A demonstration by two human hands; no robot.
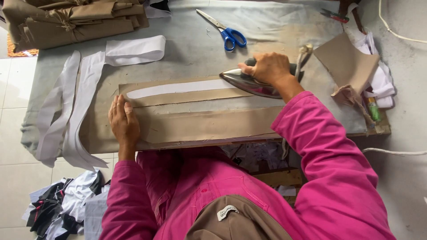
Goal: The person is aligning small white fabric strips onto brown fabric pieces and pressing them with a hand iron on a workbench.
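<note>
My right hand (268,67) grips the dark handle of a metal clothes iron (251,83), whose tip rests on the right end of a long tan fabric strip (178,95) with a white interfacing strip (178,88) lying along it. My left hand (123,120) lies flat, fingers together, on a second, wider tan fabric piece (209,126) nearer to me, at its left end. Both pieces lie on a grey padded ironing table (195,44). I wear pink sleeves.
Blue-handled scissors (227,31) lie at the far middle. Long white strips (75,102) hang over the table's left edge. Folded tan fabric bundles (75,20) sit far left; tan and white pieces (356,66) and a small green bottle (373,109) sit right. Fabric scraps (62,204) lie on the floor.
</note>
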